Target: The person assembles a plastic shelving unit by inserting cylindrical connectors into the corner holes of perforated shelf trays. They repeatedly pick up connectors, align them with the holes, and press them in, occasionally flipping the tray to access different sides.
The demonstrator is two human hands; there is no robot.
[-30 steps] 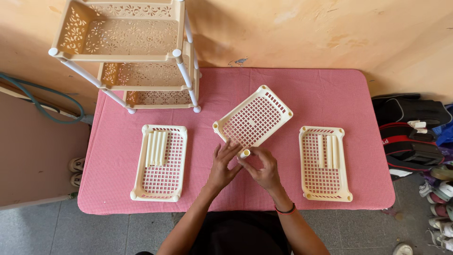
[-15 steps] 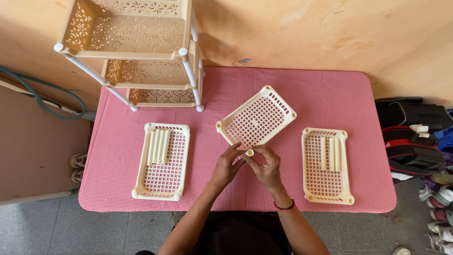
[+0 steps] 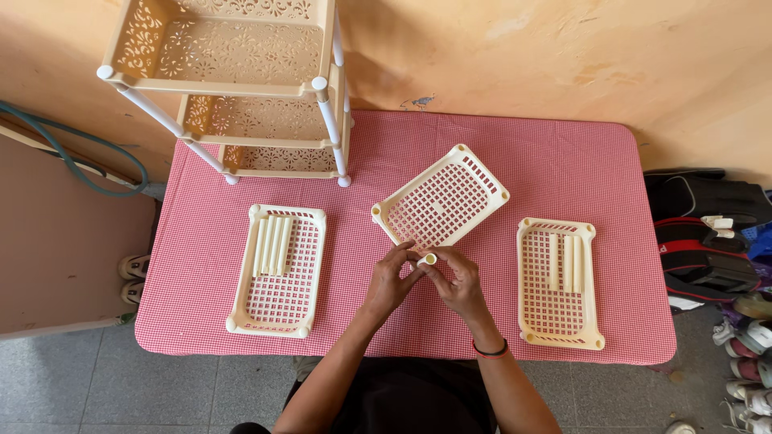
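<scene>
On the surface (image 3: 523,161), covered with a red-and-white checked cloth, lie three cream perforated trays. One left tray (image 3: 279,269) holds four cream tubes (image 3: 272,246) laid side by side at its far end. One right tray (image 3: 560,282) holds three tubes (image 3: 566,262), also at its far end. One middle tray (image 3: 441,200) lies turned at an angle, empty, its near corner just beyond the hands. One assembled three-tier cream rack (image 3: 241,88) stands at the far left corner of the surface.

Both hands meet at the near centre of the surface. One short cream tube piece (image 3: 429,259) sits between them, its open end facing up. Left hand (image 3: 389,281): grip closed, fingertips pinching the tube piece from the left. Right hand (image 3: 457,285): grip closed, thumb and fingers pressing the same piece from the right. A band (image 3: 490,351) circles the right wrist. The piece is held just above the cloth, touching the near corner of the middle tray or just short of it; which cannot be told.
</scene>
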